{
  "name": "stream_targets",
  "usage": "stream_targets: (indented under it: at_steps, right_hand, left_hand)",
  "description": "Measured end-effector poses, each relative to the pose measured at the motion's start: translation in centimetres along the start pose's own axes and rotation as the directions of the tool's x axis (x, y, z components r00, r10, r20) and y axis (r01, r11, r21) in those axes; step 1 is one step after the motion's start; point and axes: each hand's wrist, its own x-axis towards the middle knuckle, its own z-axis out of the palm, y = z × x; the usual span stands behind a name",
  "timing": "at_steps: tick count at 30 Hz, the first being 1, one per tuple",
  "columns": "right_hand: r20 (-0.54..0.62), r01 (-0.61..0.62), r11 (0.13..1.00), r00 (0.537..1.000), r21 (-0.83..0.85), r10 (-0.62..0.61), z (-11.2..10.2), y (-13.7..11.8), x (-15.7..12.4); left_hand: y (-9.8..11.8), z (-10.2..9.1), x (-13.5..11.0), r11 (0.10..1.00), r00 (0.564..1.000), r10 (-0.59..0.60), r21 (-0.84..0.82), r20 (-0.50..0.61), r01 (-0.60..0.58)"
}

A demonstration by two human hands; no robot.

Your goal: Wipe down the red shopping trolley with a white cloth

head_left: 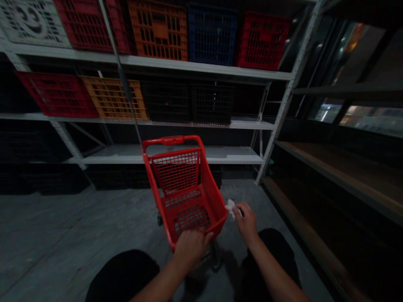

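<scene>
A small red shopping cart stands on the floor between my knees, its handle at the far side and its basket holding nothing that I can see. My left hand is closed over the near rim of the basket. Just off the cart's right near corner, my right hand pinches a crumpled white tissue or cloth. The white piece touches or nearly touches the cart's side; which of the two I cannot tell. A thin pole rises from the left end of the handle.
A white metal shelf rack runs across the front. Plastic crates, among them an orange crate and a blue crate, fill its upper levels. Wooden shelves line the right side. Grey concrete floor spreads to the left.
</scene>
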Motion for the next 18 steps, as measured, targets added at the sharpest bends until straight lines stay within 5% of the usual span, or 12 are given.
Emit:
stream_targets:
  at_steps: [3,11,18]
  right_hand:
    - [0.152,0.057,0.994,0.986,0.090,-0.071,1.3,-1.6,-2.0]
    - [0.091,-0.013,0.999,0.996,0.051,0.009,3.1,-1.2,1.2]
    - [0.218,-0.006,0.999,0.976,0.044,-0.004,2.8,-2.9,-1.6]
  left_hand:
    - [-1.1,-0.1,-0.1,0.999,1.000,0.023,0.028,-0.013,-0.023]
    - [-1.9,-0.8,-0.1,0.997,0.998,0.068,0.037,-0.006,-0.068]
    - [-3.2,-1.0,-0.8,0.998,0.997,0.047,0.030,0.069,-0.049]
